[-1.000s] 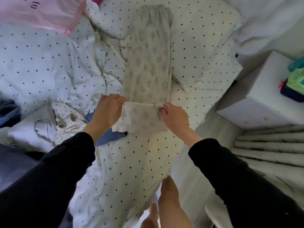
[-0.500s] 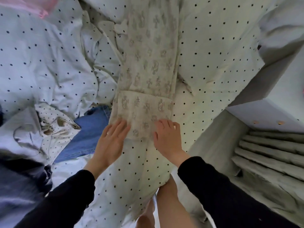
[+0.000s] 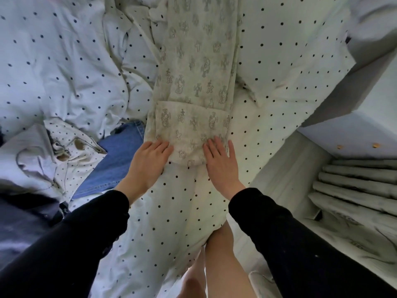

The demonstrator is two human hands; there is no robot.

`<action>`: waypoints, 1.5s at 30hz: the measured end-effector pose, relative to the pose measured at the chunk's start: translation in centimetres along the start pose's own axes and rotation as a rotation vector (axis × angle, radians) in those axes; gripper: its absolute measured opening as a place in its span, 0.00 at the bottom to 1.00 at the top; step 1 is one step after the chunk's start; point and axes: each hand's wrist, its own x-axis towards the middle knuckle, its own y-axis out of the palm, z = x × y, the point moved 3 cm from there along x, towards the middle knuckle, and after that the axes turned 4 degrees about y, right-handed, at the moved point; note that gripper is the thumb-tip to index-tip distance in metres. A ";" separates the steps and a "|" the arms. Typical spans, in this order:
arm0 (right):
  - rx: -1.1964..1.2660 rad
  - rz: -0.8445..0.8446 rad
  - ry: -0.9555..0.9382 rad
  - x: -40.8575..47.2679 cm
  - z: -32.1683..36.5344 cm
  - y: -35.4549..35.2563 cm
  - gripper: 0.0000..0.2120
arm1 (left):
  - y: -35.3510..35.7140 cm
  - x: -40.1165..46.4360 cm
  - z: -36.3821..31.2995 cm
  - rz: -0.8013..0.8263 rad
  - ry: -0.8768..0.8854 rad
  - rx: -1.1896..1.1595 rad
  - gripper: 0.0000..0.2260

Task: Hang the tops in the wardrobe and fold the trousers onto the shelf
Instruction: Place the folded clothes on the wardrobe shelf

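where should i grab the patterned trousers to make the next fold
Probably take the patterned trousers at the near folded end, one hand on each corner, coming from the near edge of the bed. The flap already lies doubled toward the person, and the left hand and right hand rest flat at those corners, so pinching there lets the stack flip away.

Both arms wore long black fabric sleeves (image 3: 71, 237) ending at the wrists (plain, no markings); the left hand (image 3: 148, 162), right hand (image 3: 221, 166) and legs were bare.
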 end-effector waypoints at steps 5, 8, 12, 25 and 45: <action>0.205 0.107 -0.108 -3.6 0.0 -2.7 0.19 | -2.8 -1.0 -0.7 0.328 -0.288 -0.139 0.08; 0.260 0.275 -0.143 -6.1 -0.4 -4.3 0.14 | -3.0 -2.2 -1.8 0.617 -0.284 -0.254 0.12; 0.350 0.208 -0.093 -5.4 -2.2 -7.4 0.07 | -5.7 -0.7 -0.9 0.583 -0.286 -0.335 0.08; 0.531 -0.114 0.163 8.8 -7.0 -12.3 0.24 | -9.7 11.0 4.9 -0.161 -0.440 -0.190 0.18; 0.141 0.023 -0.048 7.8 -3.5 -2.3 0.27 | 0.3 7.4 4.1 0.131 -0.069 -0.003 0.14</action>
